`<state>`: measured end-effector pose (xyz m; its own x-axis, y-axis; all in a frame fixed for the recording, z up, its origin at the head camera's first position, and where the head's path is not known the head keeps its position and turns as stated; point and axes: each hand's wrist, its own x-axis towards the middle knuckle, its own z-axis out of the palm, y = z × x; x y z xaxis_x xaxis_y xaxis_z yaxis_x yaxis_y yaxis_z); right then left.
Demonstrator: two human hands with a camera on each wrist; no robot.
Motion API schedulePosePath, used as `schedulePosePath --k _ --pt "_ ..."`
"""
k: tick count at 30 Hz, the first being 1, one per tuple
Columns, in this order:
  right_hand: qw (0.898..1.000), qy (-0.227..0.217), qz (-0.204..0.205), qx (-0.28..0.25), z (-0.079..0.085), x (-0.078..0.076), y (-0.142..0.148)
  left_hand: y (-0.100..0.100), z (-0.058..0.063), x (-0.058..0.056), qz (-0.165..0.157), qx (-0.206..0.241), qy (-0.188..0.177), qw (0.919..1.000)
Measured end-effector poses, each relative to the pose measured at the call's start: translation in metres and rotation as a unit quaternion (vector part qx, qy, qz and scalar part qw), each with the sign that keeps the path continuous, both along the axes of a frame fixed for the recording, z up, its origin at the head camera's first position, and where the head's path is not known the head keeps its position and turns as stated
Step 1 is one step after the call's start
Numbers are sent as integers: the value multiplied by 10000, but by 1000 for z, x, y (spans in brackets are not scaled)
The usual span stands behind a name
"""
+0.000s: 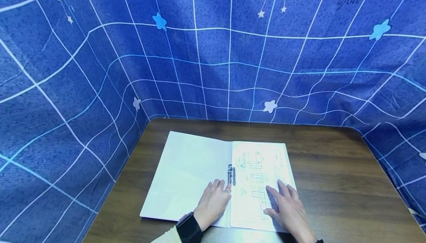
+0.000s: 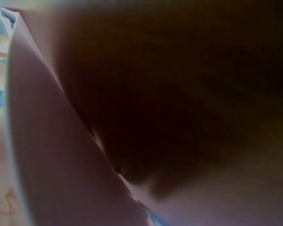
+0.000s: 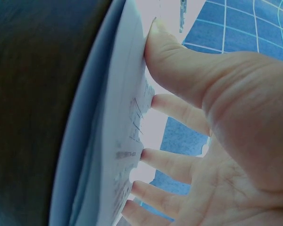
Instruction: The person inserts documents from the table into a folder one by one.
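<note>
An open white folder [image 1: 189,169] lies on the table with its bare inside cover to the left. On its right side is a stack of printed sheets [image 1: 247,187] bearing line drawings, beside a metal clip [image 1: 230,174] at the spine. My left hand [image 1: 214,201] rests on the folder near the spine, just below the clip, holding nothing. My right hand [image 1: 288,209] has its fingers spread over the lower right of the top sheet. In the right wrist view, its thumb [image 3: 172,56] and fingertips touch the paper. The left wrist view is dark and blurred.
The brown wooden table [image 1: 339,184] extends to the right of the folder and behind it. Blue curtains [image 1: 213,61] with white grid lines, stars and clouds enclose the table at the back and sides. A black band [image 1: 189,228] circles my left wrist.
</note>
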<state>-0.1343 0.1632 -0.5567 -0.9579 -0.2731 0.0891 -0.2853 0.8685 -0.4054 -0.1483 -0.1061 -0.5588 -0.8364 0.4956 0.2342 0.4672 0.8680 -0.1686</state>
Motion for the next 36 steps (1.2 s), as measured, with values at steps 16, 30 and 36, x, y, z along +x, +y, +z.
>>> schedulePosePath --k 16,30,36 --pt "10000 27 -30 76 -3 0 1 -8 1 5 -75 811 -428 9958" --pt "9996 -244 -88 124 -2 -1 0 -10 3 11 -153 1178 -531 9915" --pt "9995 -249 -100 183 -2 -1 -1 -10 4 12 -139 1221 -566 9908"
